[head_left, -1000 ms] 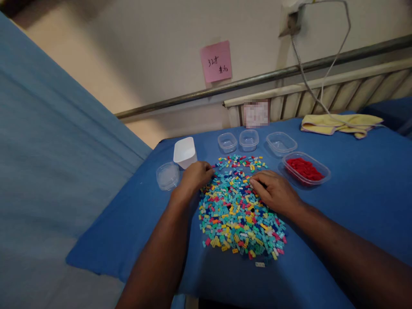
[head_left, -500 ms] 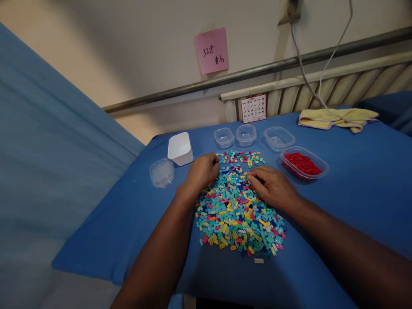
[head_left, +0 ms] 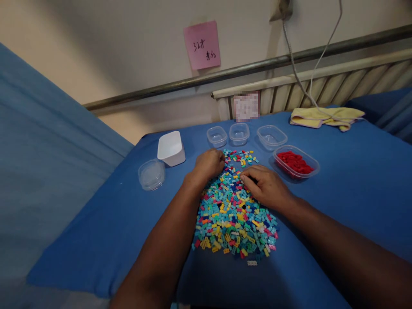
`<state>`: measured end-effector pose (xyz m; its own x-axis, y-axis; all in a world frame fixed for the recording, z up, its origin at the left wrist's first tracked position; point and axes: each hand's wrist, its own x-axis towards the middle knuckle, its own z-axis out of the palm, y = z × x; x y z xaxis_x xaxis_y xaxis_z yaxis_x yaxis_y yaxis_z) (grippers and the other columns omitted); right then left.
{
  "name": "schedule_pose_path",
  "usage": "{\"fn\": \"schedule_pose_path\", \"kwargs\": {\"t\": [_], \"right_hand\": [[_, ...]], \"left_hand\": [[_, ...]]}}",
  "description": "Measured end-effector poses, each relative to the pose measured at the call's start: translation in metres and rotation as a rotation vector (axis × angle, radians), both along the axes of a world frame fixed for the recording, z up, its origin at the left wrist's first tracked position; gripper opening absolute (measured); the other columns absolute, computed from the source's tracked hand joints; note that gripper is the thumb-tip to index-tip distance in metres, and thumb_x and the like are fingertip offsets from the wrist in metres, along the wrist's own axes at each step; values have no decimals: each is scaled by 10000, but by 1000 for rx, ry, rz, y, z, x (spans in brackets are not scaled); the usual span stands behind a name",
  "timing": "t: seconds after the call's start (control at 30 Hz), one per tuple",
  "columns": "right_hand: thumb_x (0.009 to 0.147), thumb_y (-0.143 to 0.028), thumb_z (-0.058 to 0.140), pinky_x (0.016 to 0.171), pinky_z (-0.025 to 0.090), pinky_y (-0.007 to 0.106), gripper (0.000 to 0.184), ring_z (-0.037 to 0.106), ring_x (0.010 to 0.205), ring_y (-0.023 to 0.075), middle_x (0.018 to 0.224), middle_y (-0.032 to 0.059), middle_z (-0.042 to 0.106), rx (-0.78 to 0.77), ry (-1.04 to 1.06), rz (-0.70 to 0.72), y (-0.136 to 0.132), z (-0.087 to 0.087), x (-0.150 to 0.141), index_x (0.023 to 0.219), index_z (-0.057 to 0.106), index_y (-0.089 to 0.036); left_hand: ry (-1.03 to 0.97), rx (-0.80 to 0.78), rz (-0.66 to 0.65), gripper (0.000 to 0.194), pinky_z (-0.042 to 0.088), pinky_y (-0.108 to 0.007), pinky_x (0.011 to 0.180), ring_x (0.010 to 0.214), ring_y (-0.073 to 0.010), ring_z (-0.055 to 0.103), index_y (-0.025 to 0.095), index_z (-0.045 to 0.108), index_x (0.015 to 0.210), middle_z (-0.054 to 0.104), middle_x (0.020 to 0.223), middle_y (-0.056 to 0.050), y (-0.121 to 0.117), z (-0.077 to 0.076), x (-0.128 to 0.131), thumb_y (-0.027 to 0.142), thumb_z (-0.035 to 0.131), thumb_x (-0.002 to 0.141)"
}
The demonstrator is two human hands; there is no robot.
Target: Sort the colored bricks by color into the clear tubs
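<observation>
A wide pile of small toy building bricks (head_left: 231, 214) in blue, teal, yellow, pink and other colours is spread over the blue cloth. My left hand (head_left: 210, 165) rests at the pile's far left side, fingers curled inward; whatever they may hold is hidden. At the right side of the pile, my right hand (head_left: 265, 186) has its thumb and forefinger close together over the bricks. I cannot make out anything between them. One whitish brick (head_left: 252, 263) lies apart, below the near edge of the pile.
Behind the pile stand three clear tubs, a left one (head_left: 216, 138), a middle one (head_left: 239, 135) and a larger right one (head_left: 272, 138). A clear tub of red pieces (head_left: 294, 163) is at right. Leftward are a white box (head_left: 171, 149), clear lids (head_left: 151, 175) and a curtain (head_left: 48, 150).
The view has swung slightly, so the scene sits further left. My left hand has shifted right along the far part of the pile. My right hand stays near the same spot over the bricks.
</observation>
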<state>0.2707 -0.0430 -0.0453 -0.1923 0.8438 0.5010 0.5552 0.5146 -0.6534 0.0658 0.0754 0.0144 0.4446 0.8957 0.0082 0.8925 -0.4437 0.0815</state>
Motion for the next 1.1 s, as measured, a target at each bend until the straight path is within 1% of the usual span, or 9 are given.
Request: {"fn": "schedule_pose_path", "kwargs": {"t": [0.2, 0.3, 0.47, 0.6, 0.7, 0.77, 0.87, 1.0, 1.1], "right_hand": [[1083, -241, 582, 909, 516, 425, 164, 700, 959, 257, 970, 69, 768, 73, -56, 23, -3, 2, -2, 966, 696, -238], [1082, -242, 587, 916, 507, 426, 156, 694, 962, 257, 990, 77, 774, 115, -109, 69, -4, 4, -4, 981, 705, -235], [1068, -250, 609, 923, 504, 426, 154, 690, 961, 259, 984, 80, 779, 126, -125, 53, -2, 4, -6, 987, 736, -224], [1036, -235, 620, 883, 515, 427, 152, 703, 960, 281, 1003, 101, 786, 113, -159, 5, 0, 1, -4, 981, 759, -209], [1018, -223, 629, 900, 523, 432, 134, 705, 996, 289, 1044, 105, 793, 96, -139, -12, 0, 2, -3, 995, 761, -213], [1035, -226, 621, 922, 523, 429, 139, 700, 993, 274, 1036, 97, 792, 98, -99, 2, 0, 4, -2, 985, 751, -219], [1064, -236, 609, 930, 514, 414, 156, 691, 944, 241, 981, 71, 782, 110, -46, 63, -2, 8, -4, 962, 726, -226], [1080, -262, 611, 896, 491, 396, 198, 663, 877, 224, 886, 48, 747, 112, -45, 99, -3, 10, -6, 903, 695, -235], [1087, -281, 605, 860, 475, 384, 238, 645, 861, 221, 860, 48, 728, 113, -58, 85, -2, 9, -7, 864, 673, -234]], "left_hand": [[-350, -110, 89, 155, 450, -274, 668, 742, -182, 653, 166, 753, 981, 761, 852, -40, 2, 9, -10, 212, 677, 854], [-613, -245, 47, 129, 457, -250, 645, 696, -145, 623, 159, 733, 954, 713, 788, -6, -1, 19, 0, 202, 678, 846], [-790, -375, -208, 100, 474, -253, 654, 701, -129, 614, 154, 729, 939, 696, 795, -4, -14, 33, 56, 200, 682, 864], [-707, -317, -426, 85, 532, -296, 789, 821, -150, 658, 157, 749, 963, 746, 911, -35, -25, 42, 116, 168, 682, 911], [-672, -255, -483, 170, 555, -329, 918, 946, -171, 695, 152, 763, 1092, 779, 1053, -73, -21, 49, 138, 160, 681, 943], [-693, -199, -420, 216, 563, -333, 929, 956, -178, 703, 143, 768, 1148, 785, 1049, -82, -9, 53, 132, 174, 663, 962], [-636, -165, -248, 224, 571, -312, 842, 873, -181, 706, 137, 801, 1096, 790, 933, -60, 16, 53, 96, 220, 648, 955], [-423, -120, -59, 278, 566, -288, 812, 874, -197, 739, 138, 846, 1069, 829, 974, -56, 38, 36, 47, 229, 635, 913], [-157, -73, -59, 314, 553, -279, 860, 961, -208, 764, 173, 860, 1122, 846, 1090, -72, 40, 20, 37, 220, 616, 931]]}}
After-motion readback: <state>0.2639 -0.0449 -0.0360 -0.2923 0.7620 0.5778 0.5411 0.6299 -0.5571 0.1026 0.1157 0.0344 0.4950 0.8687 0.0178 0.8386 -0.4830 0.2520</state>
